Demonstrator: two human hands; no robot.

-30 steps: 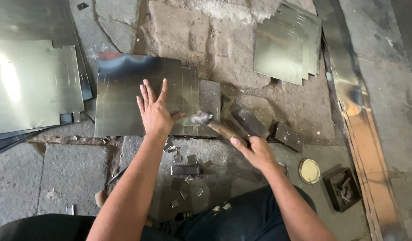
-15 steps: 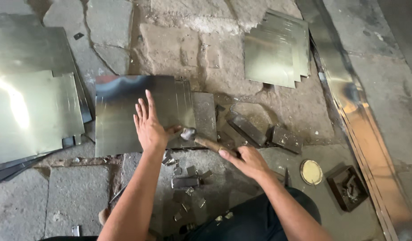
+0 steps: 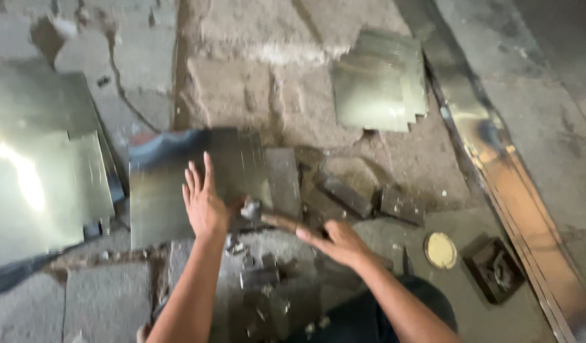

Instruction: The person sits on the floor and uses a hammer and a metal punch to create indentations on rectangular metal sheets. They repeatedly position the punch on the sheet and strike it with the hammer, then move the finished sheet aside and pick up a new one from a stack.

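Note:
My left hand [image 3: 205, 202] lies flat, fingers spread, on a shiny metal sheet [image 3: 166, 184] that rests on the stone floor. My right hand [image 3: 336, 240] grips the wooden handle of a hammer [image 3: 267, 217]. The hammer's metal head [image 3: 250, 208] sits at the sheet's near right edge, right beside my left thumb. A thick grey metal block [image 3: 284, 183] lies under the sheet's right edge.
A stack of metal sheets [image 3: 42, 178] lies at the left, another stack [image 3: 380, 89] at the upper right. Dark metal blocks [image 3: 369, 198], small metal scraps [image 3: 261, 279], a round yellow lid [image 3: 440, 250], a dark square tool [image 3: 496, 269] and a long metal strip [image 3: 509, 171] lie around.
The view has shifted and blurred. The hammer head has come down from right of the sheet onto its near edge, close to my left thumb. My left hand stays pressed on the sheet.

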